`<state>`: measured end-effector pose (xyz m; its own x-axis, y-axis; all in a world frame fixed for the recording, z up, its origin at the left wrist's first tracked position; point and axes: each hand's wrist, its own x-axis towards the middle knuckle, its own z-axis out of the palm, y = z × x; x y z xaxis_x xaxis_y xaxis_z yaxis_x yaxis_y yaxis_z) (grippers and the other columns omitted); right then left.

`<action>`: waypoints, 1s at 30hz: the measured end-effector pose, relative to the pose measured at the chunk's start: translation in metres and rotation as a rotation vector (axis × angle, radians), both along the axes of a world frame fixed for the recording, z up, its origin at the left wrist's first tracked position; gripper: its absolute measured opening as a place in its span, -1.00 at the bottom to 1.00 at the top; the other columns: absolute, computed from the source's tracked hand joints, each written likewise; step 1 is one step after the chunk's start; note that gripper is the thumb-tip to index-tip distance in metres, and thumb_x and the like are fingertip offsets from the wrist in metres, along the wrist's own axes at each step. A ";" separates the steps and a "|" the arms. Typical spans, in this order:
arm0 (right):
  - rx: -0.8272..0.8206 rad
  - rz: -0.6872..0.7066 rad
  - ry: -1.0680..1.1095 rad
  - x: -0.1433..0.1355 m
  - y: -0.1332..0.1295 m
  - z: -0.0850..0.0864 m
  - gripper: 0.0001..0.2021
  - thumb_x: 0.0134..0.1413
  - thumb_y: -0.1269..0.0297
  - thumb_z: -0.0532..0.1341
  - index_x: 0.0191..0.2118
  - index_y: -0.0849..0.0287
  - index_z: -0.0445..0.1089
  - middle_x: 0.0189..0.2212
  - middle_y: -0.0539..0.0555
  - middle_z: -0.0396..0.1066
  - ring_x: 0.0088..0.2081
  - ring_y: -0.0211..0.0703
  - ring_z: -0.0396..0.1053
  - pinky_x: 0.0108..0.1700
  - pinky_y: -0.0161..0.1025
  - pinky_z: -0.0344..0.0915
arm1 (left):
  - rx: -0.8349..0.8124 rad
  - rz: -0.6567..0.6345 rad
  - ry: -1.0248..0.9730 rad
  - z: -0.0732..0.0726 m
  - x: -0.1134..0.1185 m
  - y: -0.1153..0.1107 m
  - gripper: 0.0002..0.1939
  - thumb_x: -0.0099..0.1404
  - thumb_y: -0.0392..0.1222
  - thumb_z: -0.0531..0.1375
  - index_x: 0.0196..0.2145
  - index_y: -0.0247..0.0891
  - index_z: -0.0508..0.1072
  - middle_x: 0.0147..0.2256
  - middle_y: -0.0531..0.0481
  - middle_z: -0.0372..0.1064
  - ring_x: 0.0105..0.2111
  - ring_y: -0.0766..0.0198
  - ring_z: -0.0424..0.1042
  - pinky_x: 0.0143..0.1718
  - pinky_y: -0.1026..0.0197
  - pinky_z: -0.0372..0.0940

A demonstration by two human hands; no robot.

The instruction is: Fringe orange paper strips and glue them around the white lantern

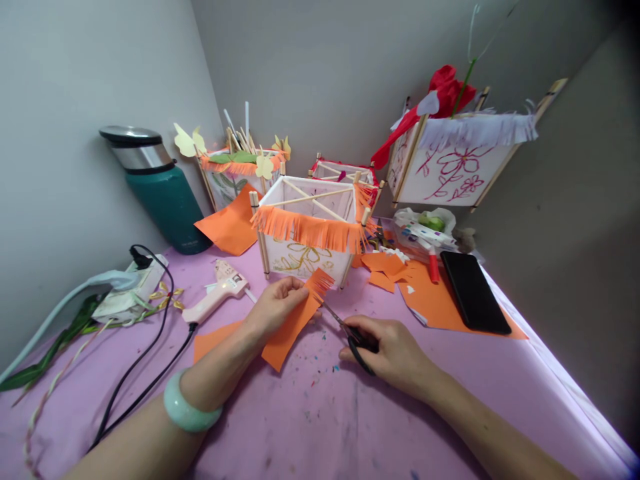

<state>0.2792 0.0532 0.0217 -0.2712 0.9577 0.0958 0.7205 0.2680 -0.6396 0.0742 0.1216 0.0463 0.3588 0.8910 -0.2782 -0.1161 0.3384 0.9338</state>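
Observation:
My left hand [280, 303] pinches an orange paper strip [289, 333] whose upper end is cut into a fringe. A pair of black-handled scissors [361, 343] is in my right hand [395, 353], fingers wrapped round the handles. The blades point up and left, with their tips at the strip's right edge beside the lowest cuts. Just behind both hands stands a white box lantern [307, 257] framed with wooden sticks. Orange fringe [310, 227] hangs along its front top edge and on its right side, and a yellowish flower is drawn on its front.
A pink glue gun [217, 297], power strip [133, 290] and teal bottle [163, 200] stand left, with cables across the table. On the right lie orange scraps [385, 267], a black phone [473, 290] and a red marker [433, 265]. More decorated boxes [455, 163] stand behind.

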 end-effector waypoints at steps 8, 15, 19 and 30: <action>-0.003 0.000 0.004 0.001 0.000 -0.001 -0.73 -0.02 0.12 0.31 -0.19 0.11 0.45 -0.56 -0.10 0.29 -0.53 -0.30 0.16 -0.46 -0.37 0.09 | 0.007 0.000 -0.011 -0.001 -0.001 0.000 -0.85 0.14 -0.21 0.22 -0.41 -0.24 0.28 -0.57 0.05 0.44 -0.56 0.22 0.49 -0.47 0.22 0.35; -0.004 0.005 0.001 0.002 0.001 -0.002 -0.75 -0.01 0.12 0.31 -0.22 0.13 0.45 -0.56 -0.11 0.27 -0.52 -0.30 0.15 -0.46 -0.38 0.08 | 0.002 -0.009 -0.004 -0.001 0.000 0.000 -0.85 0.13 -0.20 0.22 -0.41 -0.23 0.27 -0.58 0.05 0.43 -0.56 0.20 0.49 -0.47 0.20 0.35; 0.003 0.026 0.005 0.002 0.003 -0.003 -0.75 0.03 0.09 0.27 -0.22 0.13 0.45 -0.57 -0.09 0.25 -0.53 -0.31 0.14 -0.47 -0.39 0.07 | 0.007 -0.001 0.007 -0.001 0.001 0.000 -0.85 0.13 -0.20 0.22 -0.41 -0.23 0.27 -0.59 0.06 0.42 -0.56 0.20 0.49 -0.45 0.18 0.35; 0.027 0.006 -0.005 0.002 0.002 -0.004 -0.75 -0.02 0.10 0.31 -0.24 0.12 0.46 -0.58 -0.11 0.21 -0.54 -0.32 0.10 -0.49 -0.40 0.07 | 0.025 -0.055 -0.005 -0.005 -0.001 0.001 -0.78 0.09 -0.12 0.26 -0.43 -0.23 0.27 -0.56 0.01 0.46 -0.54 0.18 0.51 -0.47 0.21 0.34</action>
<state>0.2812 0.0547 0.0179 -0.2775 0.9532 0.1199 0.7223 0.2892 -0.6282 0.0731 0.1229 0.0415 0.4092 0.8764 -0.2540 -0.1025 0.3207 0.9416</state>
